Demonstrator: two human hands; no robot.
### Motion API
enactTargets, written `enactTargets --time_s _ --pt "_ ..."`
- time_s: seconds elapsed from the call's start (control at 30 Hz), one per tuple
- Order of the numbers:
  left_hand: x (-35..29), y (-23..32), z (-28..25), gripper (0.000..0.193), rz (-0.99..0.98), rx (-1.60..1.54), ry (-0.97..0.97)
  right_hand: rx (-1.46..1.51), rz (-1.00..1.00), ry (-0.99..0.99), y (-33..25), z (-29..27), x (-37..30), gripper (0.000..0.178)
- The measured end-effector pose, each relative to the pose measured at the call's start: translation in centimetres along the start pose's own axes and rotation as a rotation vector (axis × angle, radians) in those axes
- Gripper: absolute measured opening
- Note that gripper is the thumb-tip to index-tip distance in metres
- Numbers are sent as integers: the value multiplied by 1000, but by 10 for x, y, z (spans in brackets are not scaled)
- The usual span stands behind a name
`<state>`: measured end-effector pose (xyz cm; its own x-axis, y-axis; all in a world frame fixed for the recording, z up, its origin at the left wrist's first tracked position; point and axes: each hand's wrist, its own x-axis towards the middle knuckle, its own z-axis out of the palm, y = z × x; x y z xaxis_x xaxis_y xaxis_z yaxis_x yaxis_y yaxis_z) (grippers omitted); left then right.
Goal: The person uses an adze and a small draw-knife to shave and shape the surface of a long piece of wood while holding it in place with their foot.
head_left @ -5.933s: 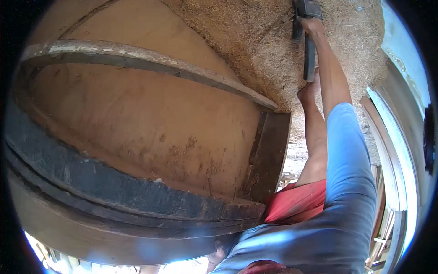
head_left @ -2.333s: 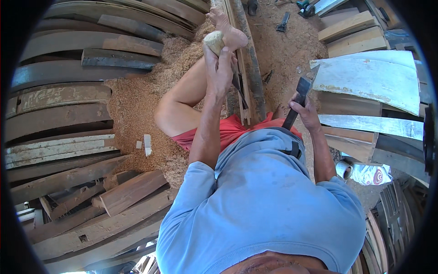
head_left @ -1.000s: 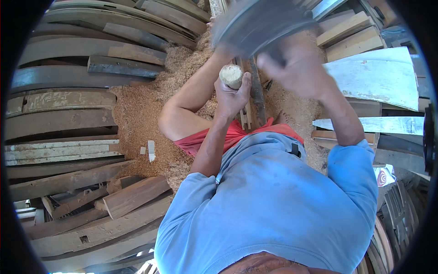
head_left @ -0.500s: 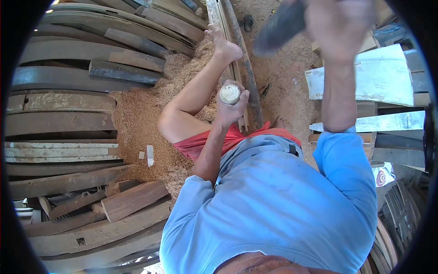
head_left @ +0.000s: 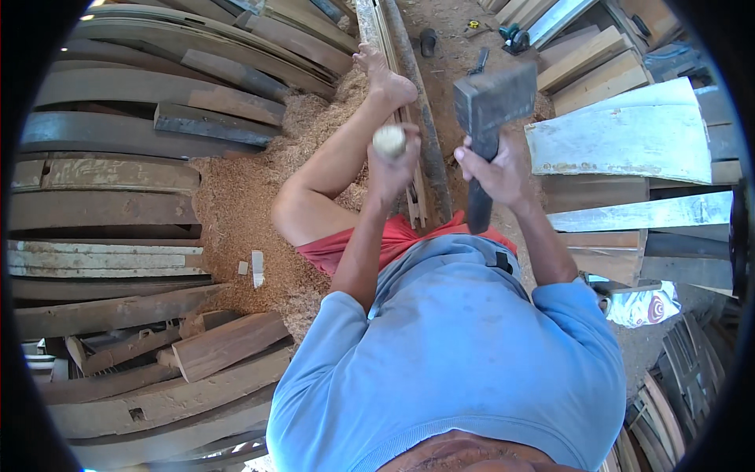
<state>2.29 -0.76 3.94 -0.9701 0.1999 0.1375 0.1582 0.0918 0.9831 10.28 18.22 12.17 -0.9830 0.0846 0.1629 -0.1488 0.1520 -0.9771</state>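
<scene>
My left hand (head_left: pixel 391 177) is closed around a chisel (head_left: pixel 389 141), seen from above by the pale round end of its handle; its blade is hidden beneath the hand. Under it a long narrow timber (head_left: pixel 418 203) runs away from me past my bare foot. In my right hand (head_left: pixel 502 173) is a mallet (head_left: pixel 495 96), gripped by its dark handle. The mallet's blocky grey head is to the right of the chisel and apart from it, slightly blurred.
Stacked planks and beams (head_left: pixel 110 208) fill the left side, with wood shavings (head_left: pixel 236 204) beside them. At right lie whitish boards (head_left: pixel 621 138) and more timber. On the floor ahead are a green power tool (head_left: pixel 515 39) and a dark shoe (head_left: pixel 428 42).
The mallet has come down and toward me from its raised, blurred position at the upper right. My left hand with the chisel has shifted slightly left and away from me.
</scene>
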Motion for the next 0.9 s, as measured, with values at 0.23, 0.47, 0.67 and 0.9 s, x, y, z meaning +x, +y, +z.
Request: enactTargets --time_s 0.23,0.47,0.67,0.9 --pt "-61 -15 -30 14 3 -217 17 208 65 90 54 -11 -30 12" --pt "47 1 17 8 -134 -129 30 211 119 132 65 -2 -25 13" --pt "-74 -25 11 8 98 -111 15 295 151 155 68 -10 -27 11" --pt "-21 11 -1 11 52 -70 18 253 169 114 67 -11 -24 13"
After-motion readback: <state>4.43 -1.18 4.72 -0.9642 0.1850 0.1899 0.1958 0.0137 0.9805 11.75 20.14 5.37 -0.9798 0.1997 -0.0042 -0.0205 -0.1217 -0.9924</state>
